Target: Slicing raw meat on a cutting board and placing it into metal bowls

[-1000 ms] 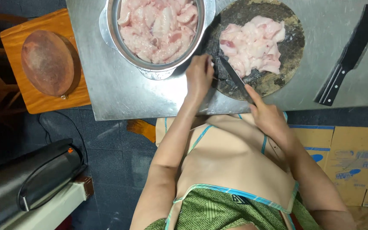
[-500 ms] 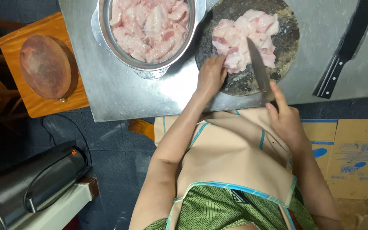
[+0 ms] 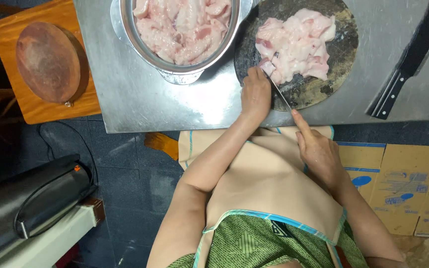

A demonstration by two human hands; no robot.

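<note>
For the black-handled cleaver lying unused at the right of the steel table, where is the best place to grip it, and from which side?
Take the black-handled cleaver by its riveted handle, the lower end near the front edge of the steel table, coming from the person's side. It lies flat and diagonal, with the dark blade pointing away toward the far right, so a grip there probably stays clear of the blade. The right hand is nearest but holds a slim knife.

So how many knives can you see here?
2. One knife is in the right hand, cutting meat on the round board. A big cleaver lies alone on the steel table, far right.

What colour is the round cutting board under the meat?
Dark grey-black round cutting board, worn brownish at its edge; head view.
</note>
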